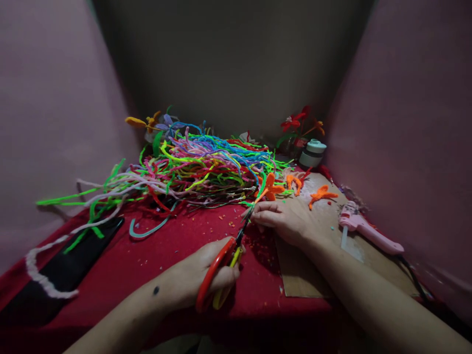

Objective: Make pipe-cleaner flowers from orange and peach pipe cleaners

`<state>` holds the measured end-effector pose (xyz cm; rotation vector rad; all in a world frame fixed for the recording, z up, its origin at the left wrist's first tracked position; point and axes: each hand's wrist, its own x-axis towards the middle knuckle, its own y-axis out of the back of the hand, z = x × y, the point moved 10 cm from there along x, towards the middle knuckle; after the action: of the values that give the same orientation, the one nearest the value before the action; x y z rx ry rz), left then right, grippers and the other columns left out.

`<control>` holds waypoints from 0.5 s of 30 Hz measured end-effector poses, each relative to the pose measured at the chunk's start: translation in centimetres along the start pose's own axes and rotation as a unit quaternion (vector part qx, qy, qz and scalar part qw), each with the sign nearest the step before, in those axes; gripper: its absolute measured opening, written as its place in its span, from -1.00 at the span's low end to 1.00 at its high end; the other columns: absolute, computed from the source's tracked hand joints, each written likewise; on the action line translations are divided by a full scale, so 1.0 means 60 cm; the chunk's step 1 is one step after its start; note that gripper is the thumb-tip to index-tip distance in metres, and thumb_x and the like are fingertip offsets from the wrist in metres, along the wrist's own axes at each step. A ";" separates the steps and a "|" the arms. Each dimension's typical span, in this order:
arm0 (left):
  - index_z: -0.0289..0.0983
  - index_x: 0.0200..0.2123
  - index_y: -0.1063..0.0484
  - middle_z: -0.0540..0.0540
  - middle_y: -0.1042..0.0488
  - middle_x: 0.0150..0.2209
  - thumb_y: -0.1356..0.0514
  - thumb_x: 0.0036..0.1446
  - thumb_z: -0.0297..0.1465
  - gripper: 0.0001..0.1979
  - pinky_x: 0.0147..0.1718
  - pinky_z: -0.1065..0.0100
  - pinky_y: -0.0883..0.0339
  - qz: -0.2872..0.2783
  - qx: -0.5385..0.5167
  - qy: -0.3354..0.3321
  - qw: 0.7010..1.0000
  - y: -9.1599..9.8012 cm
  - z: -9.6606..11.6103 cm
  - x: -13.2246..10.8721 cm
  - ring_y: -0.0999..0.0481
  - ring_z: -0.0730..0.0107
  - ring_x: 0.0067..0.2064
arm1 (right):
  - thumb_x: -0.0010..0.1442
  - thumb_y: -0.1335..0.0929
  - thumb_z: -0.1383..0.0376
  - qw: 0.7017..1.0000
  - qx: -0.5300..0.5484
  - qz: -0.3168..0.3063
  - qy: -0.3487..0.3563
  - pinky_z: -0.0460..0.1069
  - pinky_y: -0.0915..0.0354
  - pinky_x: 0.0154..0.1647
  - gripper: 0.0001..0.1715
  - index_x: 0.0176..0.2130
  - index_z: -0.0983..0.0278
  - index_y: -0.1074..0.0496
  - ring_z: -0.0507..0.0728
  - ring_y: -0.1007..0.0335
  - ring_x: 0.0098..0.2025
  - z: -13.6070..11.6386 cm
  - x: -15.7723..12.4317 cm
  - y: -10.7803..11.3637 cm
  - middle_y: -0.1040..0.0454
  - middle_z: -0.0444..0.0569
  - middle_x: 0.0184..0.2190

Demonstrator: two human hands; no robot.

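My left hand (217,270) is closed around scissors (212,275) with red and yellow handles. Their dark blades point up and away, meeting a thin green pipe cleaner (262,186) by my right fingertips. My right hand (282,219) rests at the edge of the cardboard, fingers bent and pinched on that green strand; the exact grip is partly hidden. Just beyond the knuckles is an orange pipe-cleaner flower (272,188). Whether it is joined to the green strand I cannot tell. Two more orange pieces, a loop (294,184) and a petalled shape (322,195), lie to the right.
A big heap of coloured pipe cleaners (214,164) spreads across the back of the red cloth (147,265). On the cardboard (302,278) lies a pink glue gun (372,233). A lidded jar (312,152) and finished flowers (293,123) stand behind. A black flat object (77,265) lies left.
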<state>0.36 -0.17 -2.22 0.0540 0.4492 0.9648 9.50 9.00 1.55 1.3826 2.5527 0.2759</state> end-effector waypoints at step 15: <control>-0.25 -0.37 -0.26 0.06 -0.31 -0.42 -0.11 0.11 -0.19 -0.76 -0.40 0.44 -0.23 0.103 0.110 -0.030 0.988 0.037 0.012 -0.007 -0.28 0.45 -0.39 | -0.06 -0.29 0.32 0.999 0.008 -0.011 0.050 -0.05 -0.07 -0.47 -0.85 -0.53 0.31 -0.45 -0.01 -0.14 -0.54 -0.004 0.004 0.000 -0.31 -0.12 -0.59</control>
<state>-1.33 0.88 -0.88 0.3339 0.5010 1.1098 9.28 9.19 1.77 1.3796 2.6537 0.3293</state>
